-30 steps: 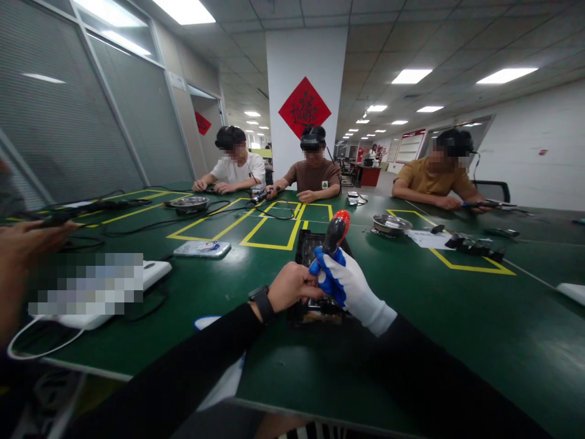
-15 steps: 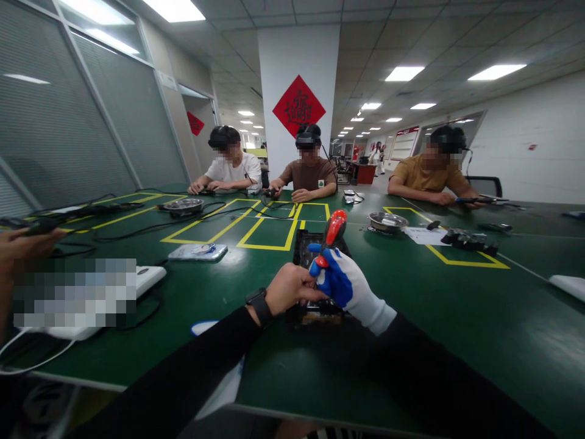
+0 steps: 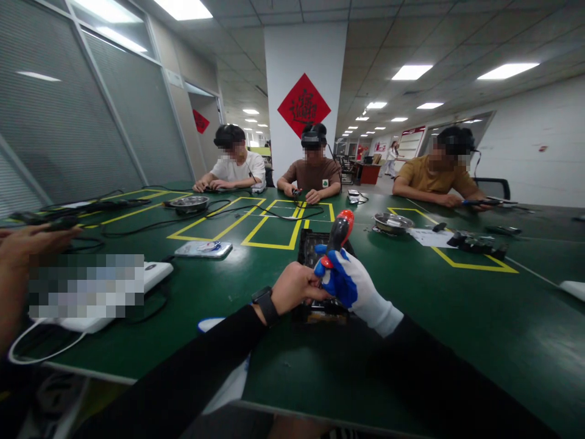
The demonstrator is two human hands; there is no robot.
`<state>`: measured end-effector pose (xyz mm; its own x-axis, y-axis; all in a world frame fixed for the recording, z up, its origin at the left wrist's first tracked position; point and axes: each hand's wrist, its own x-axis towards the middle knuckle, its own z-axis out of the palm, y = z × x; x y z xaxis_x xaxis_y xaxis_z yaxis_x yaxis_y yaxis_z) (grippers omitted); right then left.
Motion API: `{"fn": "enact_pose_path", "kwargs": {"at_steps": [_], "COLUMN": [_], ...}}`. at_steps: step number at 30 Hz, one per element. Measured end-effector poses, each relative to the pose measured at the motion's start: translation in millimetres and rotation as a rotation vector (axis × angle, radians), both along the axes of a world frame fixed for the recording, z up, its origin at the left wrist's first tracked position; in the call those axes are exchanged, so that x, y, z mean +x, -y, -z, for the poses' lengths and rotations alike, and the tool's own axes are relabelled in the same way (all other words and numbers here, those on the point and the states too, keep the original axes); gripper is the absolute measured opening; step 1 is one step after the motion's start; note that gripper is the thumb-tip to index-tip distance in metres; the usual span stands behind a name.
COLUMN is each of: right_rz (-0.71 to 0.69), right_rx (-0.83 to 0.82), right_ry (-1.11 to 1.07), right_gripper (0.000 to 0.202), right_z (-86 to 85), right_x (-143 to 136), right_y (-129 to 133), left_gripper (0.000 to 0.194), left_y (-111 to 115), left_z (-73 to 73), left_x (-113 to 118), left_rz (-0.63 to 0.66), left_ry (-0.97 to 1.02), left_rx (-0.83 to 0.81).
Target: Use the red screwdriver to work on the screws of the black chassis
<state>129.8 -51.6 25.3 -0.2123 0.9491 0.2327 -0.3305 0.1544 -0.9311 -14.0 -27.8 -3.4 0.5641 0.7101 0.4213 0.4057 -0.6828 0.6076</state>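
Observation:
My right hand (image 3: 351,283), in a white glove with blue-coated palm and fingers, is wrapped round the handle of a red and black screwdriver (image 3: 340,230). The handle points up and leans slightly right; its lower end is hidden by the fingers. Against the glove, my bare left hand (image 3: 297,285) is closed in a pinch beside the tool's lower part, and what its fingertips hold is hidden. Under both hands lies a black tray-like casing (image 3: 311,244) on the green table, with its inside mostly covered by the hands.
Left of me are a co-worker's hand (image 3: 16,250), a white power bank-like box (image 3: 158,277) with cables and a phone (image 3: 203,249). A white glove-like cloth (image 3: 228,381) lies by the front edge. Metal bowls (image 3: 393,224) and black parts (image 3: 479,246) stand farther off; three people sit opposite.
The whole view has shifted slightly right in the picture. My hands and the screwdriver keep nearly the same pose over the casing. The middle person opposite has brought their hands closer together.

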Motion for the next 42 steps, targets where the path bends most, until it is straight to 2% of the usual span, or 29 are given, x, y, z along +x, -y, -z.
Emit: {"fn": "enact_pose_path", "kwargs": {"at_steps": [4,11,16,24,27,31,33,35,37,39,42], "right_rz": [-0.050,0.045,-0.034,0.007,0.107,0.409,0.578,0.659,0.632,0.587,0.504], "right_rx": [0.007,0.021,-0.011,0.048,0.077,0.191,0.331,0.524,0.687,0.788,0.892], "right_ry": [-0.013,0.022,-0.018,-0.061,-0.111,-0.132,-0.008,0.217,0.469,0.671,0.839], "right_gripper": [0.033,0.026,0.033,0.025,0.024,0.024,0.028,0.029,0.027,0.025,0.027], "right_z": [-0.9,1.5,-4.6,6.9,4.3,-2.0,-5.3,-8.8,-12.8,-17.5,-25.7], "right_x": [1,-1,1,0,3,8,10,14,18,23,26], "right_y": [2,1,3,-3,-2,2,4,2,-4,-13,-26], "left_gripper": [0.035,0.042,0.039,0.046,0.039,0.034,0.032,0.031,0.034,0.036,0.033], "left_y": [0,1,1,-3,-7,-6,-2,2,5,7,9], "left_z": [-1.7,-2.2,-2.1,-1.1,-3.7,-10.4,-16.2,-24.7,-35.4,-45.9,-55.8], "left_x": [-1,1,1,1,-2,-3,0,3,7,11,15], "left_rz": [0.016,0.019,0.024,0.021,-0.073,-0.282,-0.294,-0.222,-0.101,0.025,0.171], "left_ry": [0.002,0.029,0.051,0.021,0.085,0.276,0.324,0.372,0.418,0.418,0.345], "left_rx": [-0.062,-0.049,-0.067,-0.028,0.015,0.046,0.062,0.017,-0.110,-0.308,-0.602]}}
